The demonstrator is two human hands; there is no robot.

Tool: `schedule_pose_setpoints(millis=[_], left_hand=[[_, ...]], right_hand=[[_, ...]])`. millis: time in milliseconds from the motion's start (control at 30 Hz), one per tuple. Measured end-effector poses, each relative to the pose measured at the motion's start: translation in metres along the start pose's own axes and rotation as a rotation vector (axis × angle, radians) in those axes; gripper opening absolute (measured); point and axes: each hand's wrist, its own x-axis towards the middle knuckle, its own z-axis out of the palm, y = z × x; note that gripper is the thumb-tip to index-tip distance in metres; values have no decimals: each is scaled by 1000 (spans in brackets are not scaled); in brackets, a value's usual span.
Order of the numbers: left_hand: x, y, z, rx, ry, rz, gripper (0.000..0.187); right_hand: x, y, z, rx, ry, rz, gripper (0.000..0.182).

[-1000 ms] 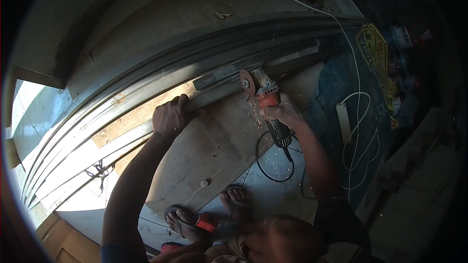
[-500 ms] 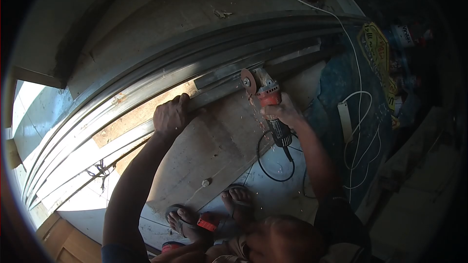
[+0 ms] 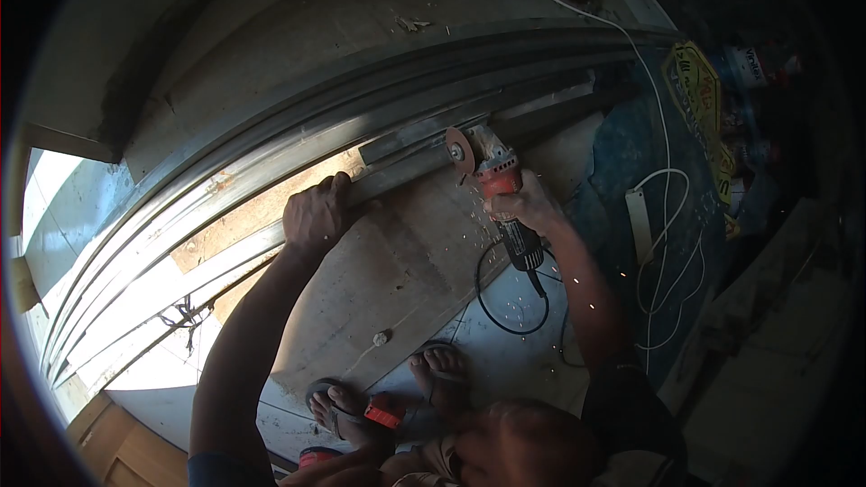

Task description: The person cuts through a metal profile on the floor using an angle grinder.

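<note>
floor (image 3: 505, 361) with board (image 3: 397, 261), metal bars (image 3: 271, 171)

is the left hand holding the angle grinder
No, the left hand presses down on the metal bar, while the right hand grips the angle grinder.

Two hands, the left hand (image 3: 314, 215) and right hand (image 3: 521, 203), one angle grinder (image 3: 492, 176), one white power strip (image 3: 640, 225), one wooden board (image 3: 397, 261), two sandalled feet (image 3: 347, 410) on the floor.

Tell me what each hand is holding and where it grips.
The right hand holds the angle grinder around its body, behind the disc. The left hand presses down on the metal bar, fingers curled over its edge.
</note>
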Motion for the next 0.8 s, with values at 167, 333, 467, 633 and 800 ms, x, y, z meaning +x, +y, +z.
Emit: schedule_pose_setpoints(millis=[167, 333, 467, 633, 800], left_hand=[[1, 1, -2, -3, -16, -13, 66], [0, 1, -2, -6, -27, -25, 66], [0, 0, 1, 4, 4, -8, 64], [-1, 0, 0, 3, 13, 0, 63], [-1, 0, -1, -2, -1, -4, 62]], right_hand=[[0, 0, -2, -70, 3, 61, 49], [5, 9, -5, -100, 25, 10, 51], [2, 6, -2, -97, 51, 30, 51], [-1, -3, 5, -81, 40, 19, 49], [-3, -9, 4, -125, 19, 43, 48]])
